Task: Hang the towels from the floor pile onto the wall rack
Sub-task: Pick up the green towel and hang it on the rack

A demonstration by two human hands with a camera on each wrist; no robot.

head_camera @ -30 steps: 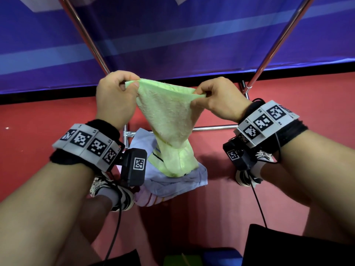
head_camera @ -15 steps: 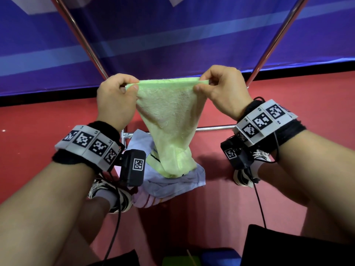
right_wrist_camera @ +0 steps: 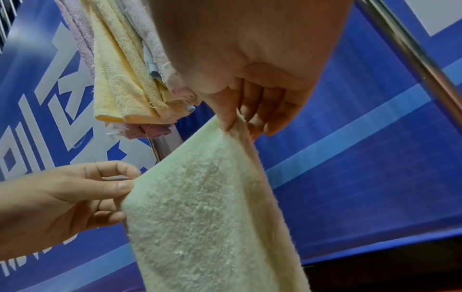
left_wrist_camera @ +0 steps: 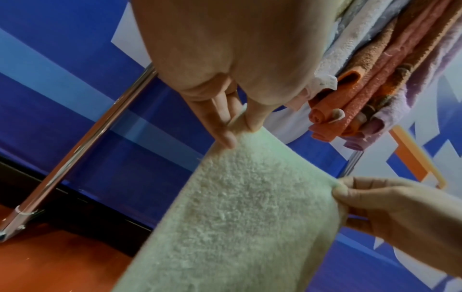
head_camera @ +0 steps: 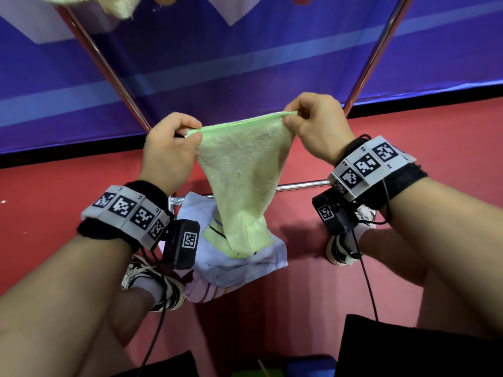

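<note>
A pale green towel [head_camera: 242, 172] hangs stretched between both hands in front of the rack. My left hand [head_camera: 187, 134] pinches its left top corner; my right hand [head_camera: 291, 118] pinches the right top corner, slightly higher. The towel's lower end droops onto the floor pile [head_camera: 245, 259], a light blue cloth over a pink striped one. In the left wrist view the green towel [left_wrist_camera: 237, 217] is pinched by my left hand [left_wrist_camera: 240, 126]. In the right wrist view the towel [right_wrist_camera: 207, 207] is pinched by my right hand [right_wrist_camera: 235, 122]. Hung towels [left_wrist_camera: 375, 79] crowd the rack above.
The chrome rack's slanted legs [head_camera: 109, 69] and low crossbar [head_camera: 302, 184] stand against a blue banner wall. Yellow and pink towels [right_wrist_camera: 120, 79] hang overhead. Both of my shoes [head_camera: 155, 281] flank the pile on the red floor. A black bag [head_camera: 408, 346] lies at bottom right.
Both hands rose and drew apart, pulling the towel's top edge taut and lifting more of it off the pile. The right hand climbed higher than the left.
</note>
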